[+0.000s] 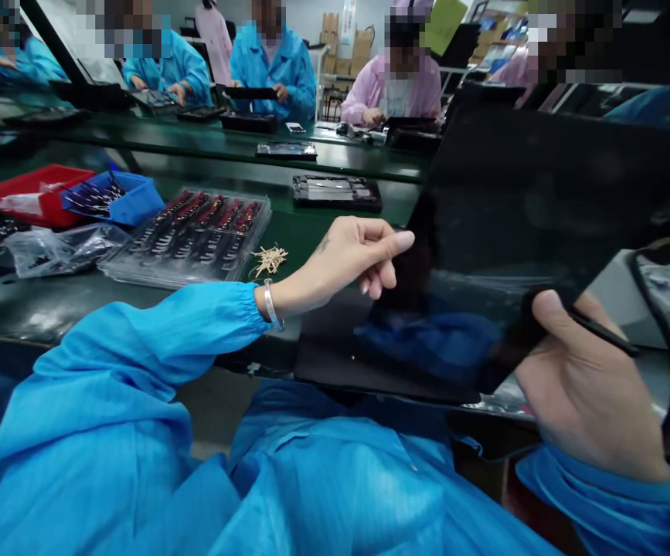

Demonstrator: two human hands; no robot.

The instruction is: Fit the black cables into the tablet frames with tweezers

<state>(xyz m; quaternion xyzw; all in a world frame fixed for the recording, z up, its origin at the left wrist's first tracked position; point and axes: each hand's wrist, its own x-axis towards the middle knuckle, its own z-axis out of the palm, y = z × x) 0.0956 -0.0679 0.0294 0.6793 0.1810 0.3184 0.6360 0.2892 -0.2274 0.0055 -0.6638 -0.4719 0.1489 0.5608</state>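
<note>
A large glossy black panel [520, 208], like a screen, is tilted up on the right. My right hand [593, 386] grips its lower right corner, thumb in front and fingers behind. A thin dark bar [604, 332] shows beside that thumb; whether it belongs to the panel I cannot tell. My left hand [358, 259] is closed by the panel's left edge, thumb pressed against the curled index finger. Anything in that pinch is too small or hidden to name. Under the panel lies a flat black sheet [335, 351] at the bench's front edge.
Left of my left hand are a clear tray [184, 239] of small red and black parts, a pile of tan strips [269, 260], a blue bin [113, 197] of wires and a red bin [42, 193]. Beyond lies a black device [336, 193]. Several people work across the line.
</note>
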